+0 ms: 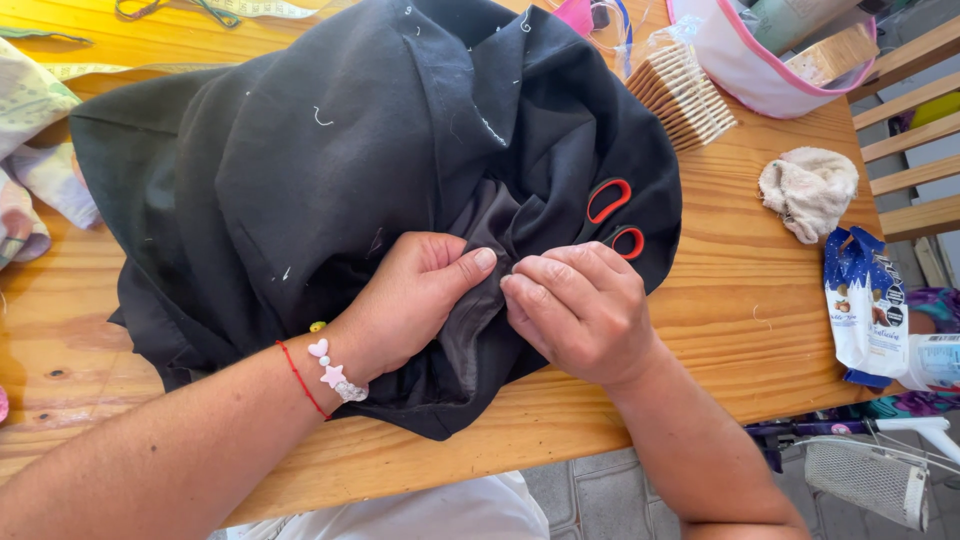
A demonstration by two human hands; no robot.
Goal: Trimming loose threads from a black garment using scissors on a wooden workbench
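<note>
While both hands pinch the same fold, the work looks best done by keeping the cloth taut between the thumbs and shifting along in small bites, so the seam stays flat; that is my judgement. Left hand [415, 290] is closed on the black cloth [300, 170], thumb pressed on top, fingers curled under a grey inner fold. Right hand [580, 305] is clenched tight on the same fold, fingertips touching the left thumb; whether it also holds a needle I cannot tell. Cloth lies heaped mid-table, its hem reaching the near edge. Red scissor handles [610, 200] poke out beside the right hand. Crackers [685, 95] sit toward the far right corner of the table [760, 290], a rag [810, 190] near the right edge.
</note>
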